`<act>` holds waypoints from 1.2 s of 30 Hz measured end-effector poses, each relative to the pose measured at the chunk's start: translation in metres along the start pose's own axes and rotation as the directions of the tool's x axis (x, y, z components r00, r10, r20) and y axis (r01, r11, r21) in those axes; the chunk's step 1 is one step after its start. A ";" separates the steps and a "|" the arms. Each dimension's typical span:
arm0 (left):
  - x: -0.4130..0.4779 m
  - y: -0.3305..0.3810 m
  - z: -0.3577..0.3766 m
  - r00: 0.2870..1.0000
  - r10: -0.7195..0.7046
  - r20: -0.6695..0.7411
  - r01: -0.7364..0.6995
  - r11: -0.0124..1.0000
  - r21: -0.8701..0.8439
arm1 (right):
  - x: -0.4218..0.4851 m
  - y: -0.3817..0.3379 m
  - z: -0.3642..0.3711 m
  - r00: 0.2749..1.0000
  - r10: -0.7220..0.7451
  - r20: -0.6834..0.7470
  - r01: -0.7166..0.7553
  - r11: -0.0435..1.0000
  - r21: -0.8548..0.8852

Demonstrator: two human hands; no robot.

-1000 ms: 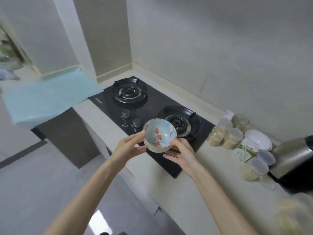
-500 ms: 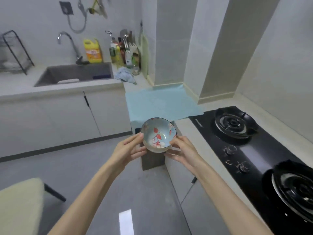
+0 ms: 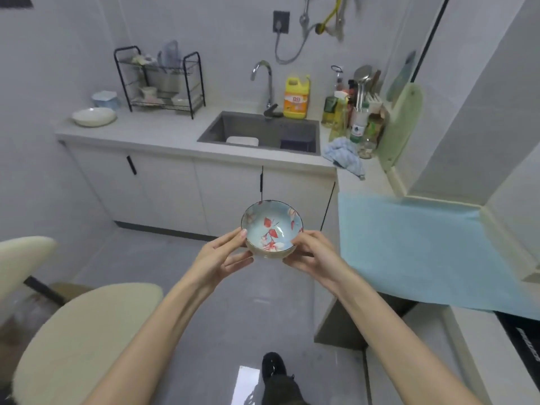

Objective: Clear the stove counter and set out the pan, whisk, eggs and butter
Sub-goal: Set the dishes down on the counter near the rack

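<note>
I carry a small light-blue bowl (image 3: 272, 226) with red leaf patterns in front of me, over the grey floor. My left hand (image 3: 221, 257) grips its left side with the thumb at the rim. My right hand (image 3: 311, 252) grips its right side and underside. The bowl looks empty. Only a black corner of the stove (image 3: 523, 334) shows at the right edge. No pan, whisk, eggs or butter is in view.
Ahead is a counter with a sink (image 3: 260, 133), a tap, a yellow detergent bottle (image 3: 297, 97), a black dish rack (image 3: 162, 80), a white dish (image 3: 94, 116) and bottles. A blue mat (image 3: 423, 249) covers the counter to the right. Cream stool seats (image 3: 79, 340) stand at the left.
I have turned left, away from the stove and toward the sink counter, with the bowl still held in both hands. The stove has slid out of view to the right.
</note>
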State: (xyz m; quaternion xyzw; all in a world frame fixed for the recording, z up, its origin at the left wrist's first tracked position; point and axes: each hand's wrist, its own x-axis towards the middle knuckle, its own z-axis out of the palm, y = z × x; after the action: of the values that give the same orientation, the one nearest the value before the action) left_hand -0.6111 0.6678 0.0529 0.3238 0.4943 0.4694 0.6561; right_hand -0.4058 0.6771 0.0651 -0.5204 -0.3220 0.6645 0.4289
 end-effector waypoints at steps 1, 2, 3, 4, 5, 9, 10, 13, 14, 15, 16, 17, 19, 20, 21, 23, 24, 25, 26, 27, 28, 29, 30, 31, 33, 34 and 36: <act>0.017 0.009 -0.008 0.999 0.012 -0.041 -0.013 1.000 -0.016 | 0.025 -0.007 0.011 1.000 0.009 0.028 -0.009 1.000 -0.001; 0.031 0.017 -0.014 0.997 0.025 -0.076 -0.026 0.999 -0.025 | 0.045 -0.014 0.020 0.999 0.011 0.041 -0.011 1.000 -0.006; 0.044 0.024 -0.019 0.995 0.030 -0.097 -0.033 0.999 -0.036 | 0.063 -0.020 0.027 0.998 0.014 0.057 -0.014 1.000 -0.001; 0.061 0.035 -0.025 0.991 0.033 -0.129 -0.039 0.998 -0.046 | 0.087 -0.029 0.037 0.996 0.028 0.085 -0.028 1.000 -0.004; 0.074 0.043 -0.030 0.989 0.039 -0.146 -0.048 0.997 -0.059 | 0.106 -0.036 0.045 0.993 0.038 0.110 -0.038 0.999 -0.009; 0.126 0.084 -0.051 0.969 0.068 -0.236 -0.094 0.990 -0.102 | 0.180 -0.073 0.082 0.974 0.070 0.214 -0.058 0.996 -0.065; 0.138 0.093 -0.058 0.963 0.073 -0.259 -0.105 0.988 -0.111 | 0.196 -0.081 0.093 0.968 0.074 0.240 -0.058 0.996 -0.074; 0.172 0.121 -0.081 0.944 0.078 -0.322 -0.129 0.981 -0.142 | 0.246 -0.102 0.127 0.948 0.116 0.297 -0.087 0.990 -0.109; 0.181 0.128 -0.088 0.938 0.079 -0.339 -0.135 0.980 -0.145 | 0.259 -0.106 0.137 0.942 0.121 0.312 -0.090 0.990 -0.112; 0.193 0.137 -0.097 0.932 0.082 -0.354 -0.144 0.978 -0.154 | 0.275 -0.111 0.148 0.934 0.131 0.332 -0.095 0.988 -0.123; 0.202 0.143 -0.104 0.926 0.083 -0.367 -0.148 0.977 -0.151 | 0.289 -0.114 0.157 0.928 0.138 0.345 -0.096 0.986 -0.134; 0.215 0.151 -0.114 0.921 0.087 -0.381 -0.155 0.976 -0.151 | 0.307 -0.117 0.169 0.922 0.152 0.355 -0.104 0.983 -0.149; 0.238 0.163 -0.133 0.911 0.089 -0.402 -0.162 0.975 -0.152 | 0.338 -0.121 0.191 0.916 0.166 0.366 -0.106 0.979 -0.177; 0.253 0.170 -0.146 0.906 0.092 -0.413 -0.168 0.974 -0.153 | 0.357 -0.123 0.204 0.913 0.169 0.372 -0.105 0.977 -0.186; 0.265 0.176 -0.158 0.901 0.089 -0.426 -0.171 0.972 -0.159 | 0.373 -0.124 0.216 0.911 0.173 0.374 -0.103 0.974 -0.200; 0.295 0.192 -0.187 0.890 0.087 -0.447 -0.176 0.971 -0.162 | 0.411 -0.127 0.247 0.906 0.174 0.385 -0.093 0.971 -0.221; 0.308 0.200 -0.200 0.887 0.084 -0.454 -0.175 0.971 -0.162 | 0.427 -0.129 0.261 0.905 0.175 0.388 -0.089 0.969 -0.229; 0.323 0.209 -0.216 0.882 0.081 -0.465 -0.175 0.971 -0.164 | 0.446 -0.131 0.279 0.902 0.181 0.391 -0.090 0.967 -0.239; 0.337 0.219 -0.232 0.876 0.081 -0.475 -0.178 0.970 -0.164 | 0.464 -0.134 0.296 0.900 0.185 0.395 -0.089 0.965 -0.248; 0.349 0.229 -0.245 0.873 0.076 -0.481 -0.178 0.969 -0.170 | 0.478 -0.137 0.311 0.898 0.189 0.398 -0.089 0.963 -0.256; 0.364 0.240 -0.263 0.870 0.072 -0.488 -0.178 0.969 -0.174 | 0.498 -0.140 0.331 0.894 0.196 0.403 -0.091 0.960 -0.265; 0.377 0.252 -0.278 0.866 0.071 -0.495 -0.178 0.968 -0.174 | 0.513 -0.144 0.349 0.892 0.199 0.406 -0.093 0.959 -0.267; 0.389 0.262 -0.292 0.865 0.068 -0.496 -0.175 0.969 -0.172 | 0.528 -0.146 0.363 0.891 0.201 0.407 -0.091 0.958 -0.273; 0.403 0.275 -0.308 0.864 0.068 -0.498 -0.174 0.970 -0.170 | 0.545 -0.151 0.383 0.888 0.202 0.414 -0.087 0.956 -0.279; 0.427 0.295 -0.336 0.870 0.073 -0.488 -0.172 0.972 -0.161 | 0.575 -0.156 0.412 0.882 0.206 0.425 -0.089 0.956 -0.280; 0.441 0.305 -0.353 0.873 0.076 -0.482 -0.171 0.973 -0.156 | 0.593 -0.158 0.429 0.878 0.213 0.430 -0.095 0.956 -0.278; 0.464 0.321 -0.378 0.871 0.079 -0.485 -0.176 0.972 -0.158 | 0.623 -0.162 0.456 0.870 0.230 0.436 -0.112 0.953 -0.280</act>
State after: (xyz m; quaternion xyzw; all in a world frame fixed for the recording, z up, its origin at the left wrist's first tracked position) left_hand -1.0335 1.1999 0.0640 0.1642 0.5684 0.6235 0.5111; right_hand -0.8651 1.3183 0.0623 -0.4222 -0.4470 0.7599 0.2108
